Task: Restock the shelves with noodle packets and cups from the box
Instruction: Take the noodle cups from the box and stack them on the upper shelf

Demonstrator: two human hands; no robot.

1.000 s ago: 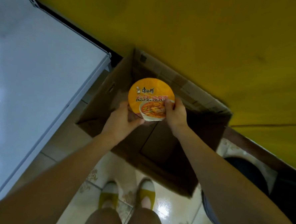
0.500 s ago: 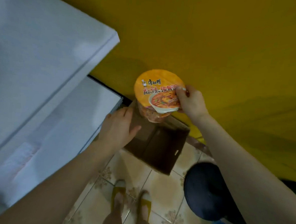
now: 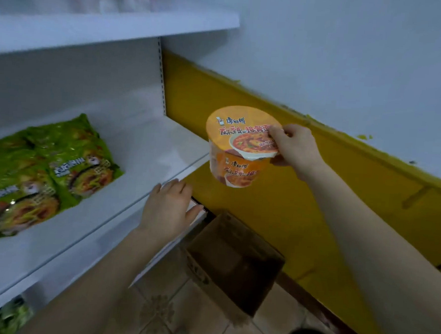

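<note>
Shop, small grocery type. White metal shelves (image 3: 151, 147), tiered, on a slotted upright (image 3: 162, 80). Green noodle packets (image 3: 46, 164) laid side by side as stock. Sealed noodle cup (image 3: 241, 142) beside the shelf end. Open cardboard box (image 3: 200, 271) on patterned floor tiles (image 3: 159, 312). Wall (image 3: 350, 58) white over yellow.

Head view, angled down, close to shelf (image 3: 151, 142)

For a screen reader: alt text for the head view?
A right hand holds an orange noodle cup by its rim beside a white shelf bearing green noodle packets. The left hand is open; a cardboard box stands below.
</note>
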